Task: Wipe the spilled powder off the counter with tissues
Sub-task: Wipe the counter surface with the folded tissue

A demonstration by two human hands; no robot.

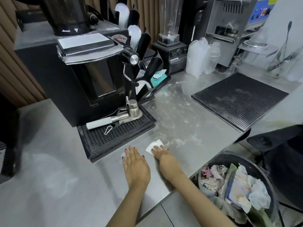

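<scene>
A white tissue (153,145) is pressed onto the counter (65,177) by the straight fingers of the right hand (163,154), just right of the drip tray's (114,136) front corner. The left hand (135,161) is laid flat in front of that corner, holding nothing. Smeared powder (177,115) is spread to the tray's right. The tissue is judged light, soft and easily torn, and best pinned across its middle.

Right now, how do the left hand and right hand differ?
The left hand lies flat on the grey steel counter, no tissue showing; the right hand presses a white folded tissue. The right hand is nearer the smeared white powder than the left hand. Both are palm down with dark nails.
</scene>
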